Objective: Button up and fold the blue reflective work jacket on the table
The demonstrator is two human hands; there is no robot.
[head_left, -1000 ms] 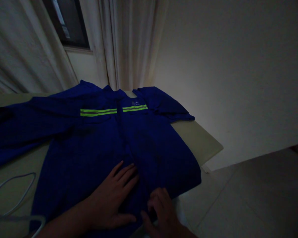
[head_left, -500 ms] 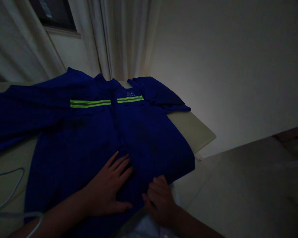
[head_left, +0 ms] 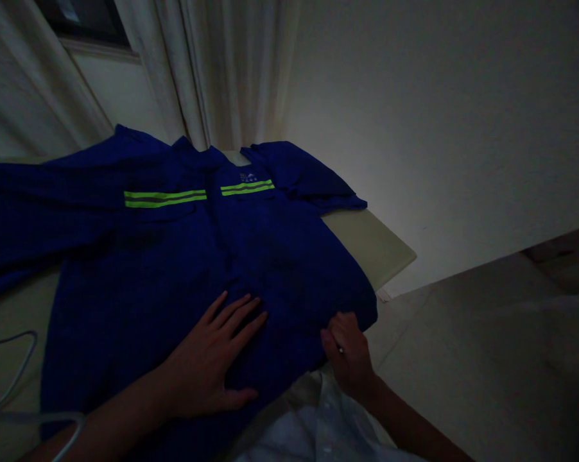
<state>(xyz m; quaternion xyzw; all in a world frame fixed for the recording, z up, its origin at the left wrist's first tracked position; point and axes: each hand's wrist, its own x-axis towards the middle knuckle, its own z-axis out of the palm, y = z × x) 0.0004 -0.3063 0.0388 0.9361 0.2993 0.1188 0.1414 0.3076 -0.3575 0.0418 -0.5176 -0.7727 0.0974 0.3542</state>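
Left grip (head_left: 210,366) spread wide, palm flat on the blue work jacket (head_left: 280,256), probably to pin it. Right grip (head_left: 350,353) curled at near hem (head_left: 289,380), maybe tensioning; can't tell if it's pinching. Jacket lies on bench (head_left: 371,240) under left grip, yellow-green chest strips (head_left: 165,198) ahead.

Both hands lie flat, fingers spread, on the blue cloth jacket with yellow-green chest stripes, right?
Not quite: the head view shows the right hand curled at the lower edge of the blue cloth jacket. Only the left hand is spread flat on it.
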